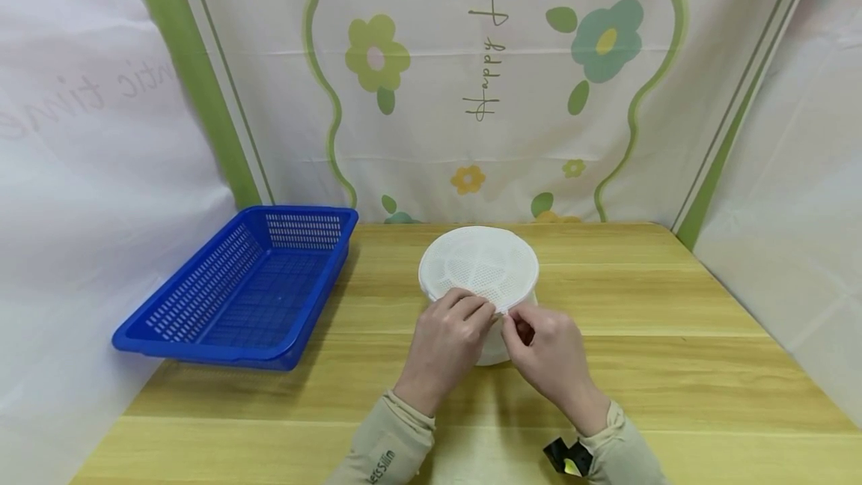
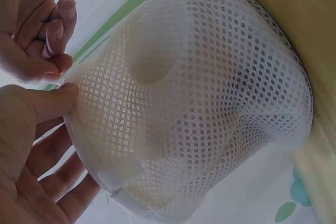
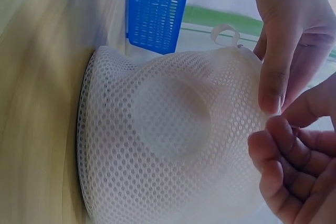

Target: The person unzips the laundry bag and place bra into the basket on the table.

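Observation:
A round white mesh laundry bag (image 1: 465, 260) stands upright on the table, its flat mesh lid facing up. Pale rounded shapes show through its side mesh (image 2: 157, 40). At the near rim, my left hand (image 1: 450, 335) grips the edge, thumb on the side and fingers over the top. Right beside it, my right hand (image 1: 552, 350) pinches the rim seam between thumb and forefinger, its other fingers curled. What lies between those fingertips is hidden. A small fabric loop (image 3: 224, 34) sticks out from the rim in the right wrist view.
To the left sits a blue plastic basket (image 1: 202, 352) with slotted walls. By the right cuff is a small black item (image 1: 566, 457) with a yellow patch. Printed curtains (image 1: 431, 126) close off the back and both sides of the wooden table (image 1: 646, 388).

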`<action>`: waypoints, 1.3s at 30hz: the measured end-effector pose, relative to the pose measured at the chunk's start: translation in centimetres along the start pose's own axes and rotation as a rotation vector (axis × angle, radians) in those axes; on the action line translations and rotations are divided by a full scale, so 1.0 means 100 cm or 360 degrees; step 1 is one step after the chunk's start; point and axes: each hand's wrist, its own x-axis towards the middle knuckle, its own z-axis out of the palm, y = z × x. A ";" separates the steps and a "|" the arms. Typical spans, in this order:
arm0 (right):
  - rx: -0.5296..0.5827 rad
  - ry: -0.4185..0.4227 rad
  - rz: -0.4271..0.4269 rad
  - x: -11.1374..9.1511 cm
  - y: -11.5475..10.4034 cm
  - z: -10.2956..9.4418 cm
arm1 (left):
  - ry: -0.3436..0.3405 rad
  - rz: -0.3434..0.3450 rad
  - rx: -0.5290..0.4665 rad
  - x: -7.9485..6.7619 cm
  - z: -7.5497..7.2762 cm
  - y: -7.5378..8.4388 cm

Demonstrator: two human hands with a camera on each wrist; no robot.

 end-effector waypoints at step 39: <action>0.0076 -0.0006 -0.0038 0.001 -0.001 0.002 | 0.0019 0.0003 0.0016 0.001 0.002 0.000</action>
